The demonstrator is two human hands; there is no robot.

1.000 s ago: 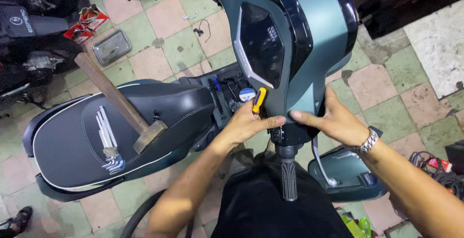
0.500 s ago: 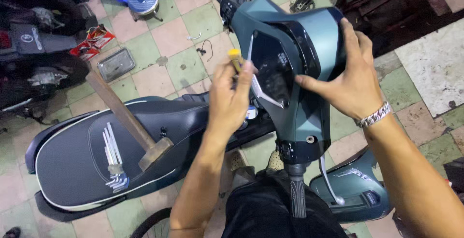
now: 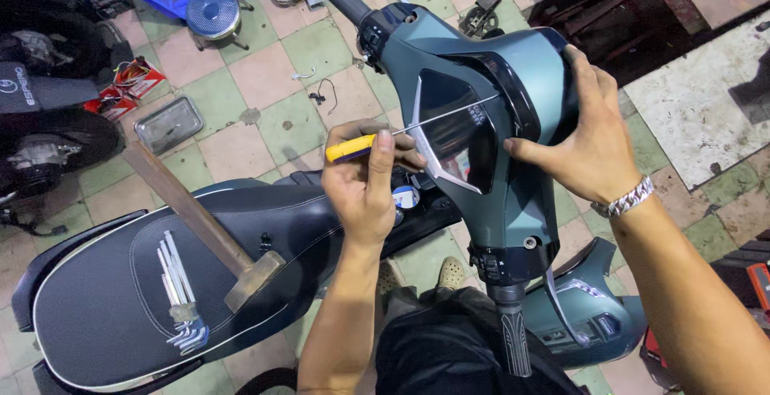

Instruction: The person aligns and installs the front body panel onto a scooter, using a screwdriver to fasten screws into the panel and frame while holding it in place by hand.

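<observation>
At the far right of the scene, over the scooter's handlebar cover, we work with both hands. Our left hand has its fingers curled tight round the yellow handle of a long screwdriver, thumb laid along the grip; the thin shaft runs right and slightly up across the dark display, and its tip reaches the black rim at the panel's far edge. Our right hand lies spread on the right side of the cover, fingers wrapped over the top, thumb pressing the near face, holding nothing else.

To do this well, we judge the tip should sit squarely in whatever it meets; the point of contact is too small to make out, so we go by feel before adding force. We keep the shaft clear of the display glass, since a slip would scratch it. The right hand should brace the cover firmly so the bar does not swing as we push. Light, steady pressure along the shaft looks safer than levering sideways against painted plastic.

On the seat to the near left lie a hammer and a set of hex keys, well apart from the hands. A metal tray sits on the tiled floor farther off.
</observation>
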